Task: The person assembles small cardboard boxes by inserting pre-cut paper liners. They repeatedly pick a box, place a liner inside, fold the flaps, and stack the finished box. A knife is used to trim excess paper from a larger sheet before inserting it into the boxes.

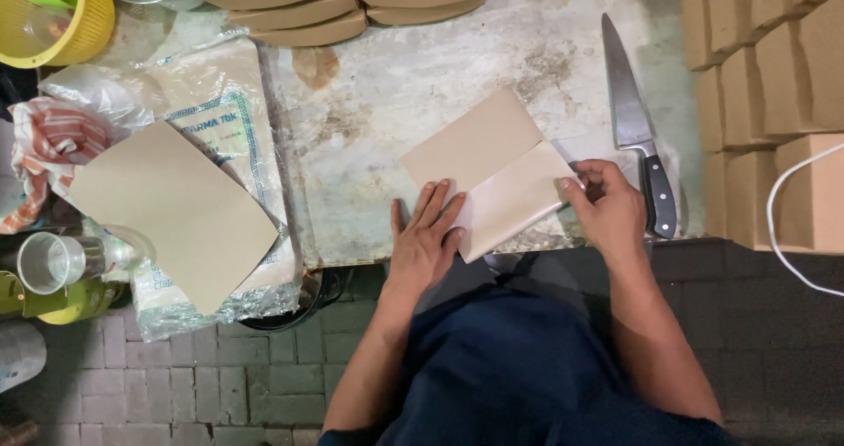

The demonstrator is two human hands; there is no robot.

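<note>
one folded sheet of brown paper [492, 175] is lying near the front edge of the worn pale table [396, 85], and we are working it with both hands. our left hand [428, 239] is pressing flat on its near corner, fingers stretched out and held together, gripping nothing. our right hand [608, 207] is pinching the sheet's right edge, thumb and fingertips closed on the paper. just beside that hand a kitchen knife [635, 127] is lying with its black handle toward us. further right, stacks of folded brown packets [765, 85] are standing, and more are sitting along the far edge. on the left, a loose brown sheet [171, 208] is resting on a clear plastic bag [220, 103], with a yellow basket [66, 19] beyond it.
</note>
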